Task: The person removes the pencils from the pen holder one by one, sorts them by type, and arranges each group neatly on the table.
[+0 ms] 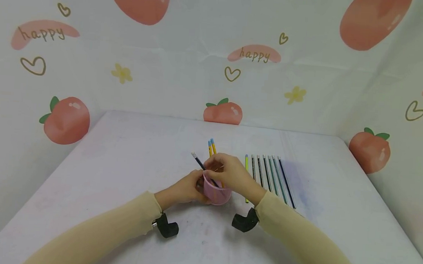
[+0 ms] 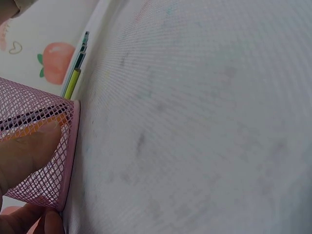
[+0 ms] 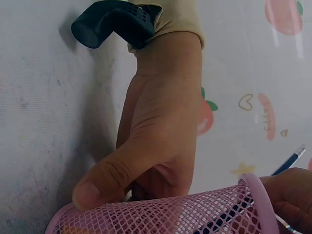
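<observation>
A pink mesh pencil cup [image 1: 217, 194] stands on the white tabletop, gripped low on its side by my left hand [image 1: 187, 189]. In the left wrist view the thumb [image 2: 34, 151] presses the mesh [image 2: 48, 180], with fingers curled beneath. Over the cup's mouth, my right hand [image 1: 230, 172] pinches a dark pencil [image 1: 197, 160] between thumb and fingertips. That pencil slants left, its lower part inside the cup. Two yellow pencils [image 1: 212, 147] with blue ends also rise from the cup, partly hidden by the right hand. Through the mesh, dark and orange pencil shafts [image 2: 29, 129] show.
Right of the cup lies a row of several pencils: a yellow-green one [image 1: 246, 163], then dark and teal ones [image 1: 275, 173], partly covered by the right forearm. Black wrist cameras [image 1: 168, 228] hang below both cuffs. A printed white curtain [image 1: 186, 77] surrounds the table.
</observation>
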A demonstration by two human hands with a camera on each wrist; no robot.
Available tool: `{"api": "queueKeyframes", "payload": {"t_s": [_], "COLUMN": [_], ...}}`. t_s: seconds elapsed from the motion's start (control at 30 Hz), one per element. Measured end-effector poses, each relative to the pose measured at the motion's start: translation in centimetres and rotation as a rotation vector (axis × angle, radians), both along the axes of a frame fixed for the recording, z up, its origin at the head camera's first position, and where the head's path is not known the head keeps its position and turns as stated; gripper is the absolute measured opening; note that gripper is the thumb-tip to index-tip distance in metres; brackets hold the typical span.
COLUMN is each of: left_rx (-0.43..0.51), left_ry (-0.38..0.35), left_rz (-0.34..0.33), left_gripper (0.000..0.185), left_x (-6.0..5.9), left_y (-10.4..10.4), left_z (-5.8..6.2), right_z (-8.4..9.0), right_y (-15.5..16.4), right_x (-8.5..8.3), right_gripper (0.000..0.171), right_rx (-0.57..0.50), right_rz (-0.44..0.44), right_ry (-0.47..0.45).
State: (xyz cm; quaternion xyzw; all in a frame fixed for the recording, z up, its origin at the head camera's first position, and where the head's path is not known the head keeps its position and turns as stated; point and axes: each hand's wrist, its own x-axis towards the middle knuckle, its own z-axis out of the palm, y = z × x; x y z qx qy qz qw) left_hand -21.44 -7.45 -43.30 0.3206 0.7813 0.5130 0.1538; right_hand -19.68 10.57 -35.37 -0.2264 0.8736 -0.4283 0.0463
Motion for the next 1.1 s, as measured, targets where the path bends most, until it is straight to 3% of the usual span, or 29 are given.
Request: {"api": "queueKeyframes", "payload": {"t_s": [0.2,0.47,0.8,1.1], "left_rx": [-0.005,-0.023,-0.041,-0.066], "left_ry": [0.005,-0.010,-0.011,-0.020], "left_rz": [0.014,0.031,0.055,0.075], "left_gripper": [0.064,0.061,0.061,0.060], "left_x": [0.0,0.1,-0.1,0.2], "left_y": [0.0,0.2,0.2,0.3], "left_z": [0.0,0.3,-0.2,0.1], "right_z": [0.0,0.4,2.3,4.6], "right_y": [0.7,1.8,3.9,6.8], "right_x": [0.0,-0.1,-0.8,-1.0], "right_gripper": [0.015,0.018,0.024,0.029], "right_rx": [-0.082,-0.237,-0.590,-0.947], "right_rz": [-0.024,-0.060,-0.077,-0.157], "right_ry": [-0.031,0.044,0.133,0.158]}}
